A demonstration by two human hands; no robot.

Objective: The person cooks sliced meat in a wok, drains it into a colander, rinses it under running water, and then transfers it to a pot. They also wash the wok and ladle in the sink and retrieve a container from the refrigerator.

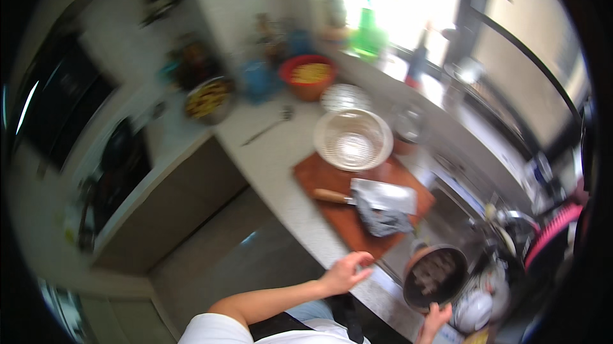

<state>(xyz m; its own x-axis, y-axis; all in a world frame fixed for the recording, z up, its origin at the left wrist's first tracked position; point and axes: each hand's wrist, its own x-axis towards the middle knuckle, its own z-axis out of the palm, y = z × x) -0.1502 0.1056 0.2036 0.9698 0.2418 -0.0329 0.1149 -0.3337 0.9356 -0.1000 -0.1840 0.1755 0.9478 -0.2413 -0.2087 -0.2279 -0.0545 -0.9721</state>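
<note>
My right hand (436,321) is at the lower rim of a round bowl or pot (435,277) with pieces of food in it, tilted over the sink edge. My left hand (348,273) hangs over the counter's front edge, fingers apart, holding nothing. Just beyond it is a reddish-brown cutting board (306,171). On the board lie a cleaver (383,194) with a wooden handle and a crumpled grey cloth (385,222). A pale ribbed basin (353,145) stands at the board's far corner. The view is blurred.
The sink (450,205) lies right of the board, with stacked white dishes (471,310) nearer me. Further back stand a red bowl of yellow food (309,75), a metal bowl of food (208,100), a ladle (268,126) and a green bottle (368,32) on the windowsill.
</note>
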